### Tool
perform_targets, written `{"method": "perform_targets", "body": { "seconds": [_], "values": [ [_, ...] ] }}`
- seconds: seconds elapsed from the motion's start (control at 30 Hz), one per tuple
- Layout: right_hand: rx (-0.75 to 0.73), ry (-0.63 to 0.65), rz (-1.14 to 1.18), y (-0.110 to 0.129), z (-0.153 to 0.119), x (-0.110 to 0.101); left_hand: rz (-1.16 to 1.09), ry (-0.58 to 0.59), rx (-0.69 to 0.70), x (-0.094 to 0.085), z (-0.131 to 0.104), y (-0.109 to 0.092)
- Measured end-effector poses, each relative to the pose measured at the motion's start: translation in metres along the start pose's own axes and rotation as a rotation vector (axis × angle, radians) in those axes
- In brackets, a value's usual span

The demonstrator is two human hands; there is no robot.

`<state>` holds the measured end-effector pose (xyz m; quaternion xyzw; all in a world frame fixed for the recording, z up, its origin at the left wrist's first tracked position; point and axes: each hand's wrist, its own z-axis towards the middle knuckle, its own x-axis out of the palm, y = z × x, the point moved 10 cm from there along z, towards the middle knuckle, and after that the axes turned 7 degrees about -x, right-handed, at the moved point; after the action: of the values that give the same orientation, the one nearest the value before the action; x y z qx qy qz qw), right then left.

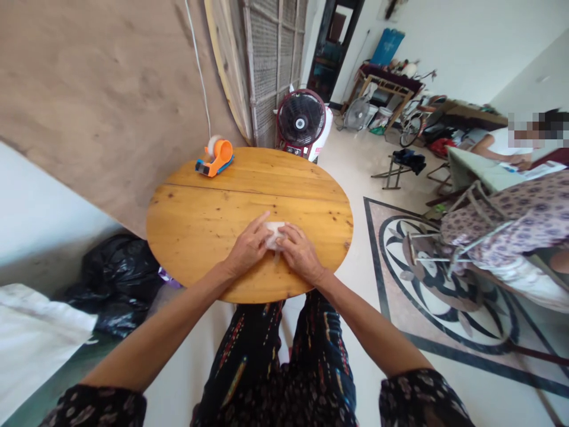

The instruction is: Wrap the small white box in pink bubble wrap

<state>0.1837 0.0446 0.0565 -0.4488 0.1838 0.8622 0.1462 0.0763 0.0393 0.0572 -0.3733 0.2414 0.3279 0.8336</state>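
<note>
A small whitish packet (274,235), perhaps wrapped in thin plastic, sits over the near middle part of the round wooden table (200,231). My left hand (249,246) grips its left side, with the index finger stretched out past it. On the right side, my right hand (300,248) has its fingers curled over the packet's edge. A thin translucent strip hangs from the packet toward me. Its underside is hidden, and what it contains cannot be made out.
An orange and blue tape dispenser (216,159) stands at the table's far left edge. Beyond the table is a dark red fan (301,118). Black plastic bags (124,267) lie on the floor at left. Two other people sit at right near a green-topped table (473,166).
</note>
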Motion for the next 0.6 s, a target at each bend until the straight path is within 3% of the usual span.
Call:
{"method": "perform_targets", "body": {
  "seconds": [0.17,0.4,0.5,0.6],
  "values": [
    [0.023,-0.003,0.026,-0.003,0.000,0.007,-0.047,0.098,-0.071,0.012,0.001,0.007],
    [0.025,-0.009,0.002,-0.004,0.001,0.010,-0.155,0.049,-0.204,0.013,0.006,0.016],
    [0.044,-0.055,0.065,0.000,0.002,0.002,-0.265,0.051,-0.342,0.006,0.005,0.020],
    [0.061,-0.062,0.159,0.006,0.003,-0.007,-0.409,0.131,-0.557,0.000,0.000,0.026]
  ]
}}
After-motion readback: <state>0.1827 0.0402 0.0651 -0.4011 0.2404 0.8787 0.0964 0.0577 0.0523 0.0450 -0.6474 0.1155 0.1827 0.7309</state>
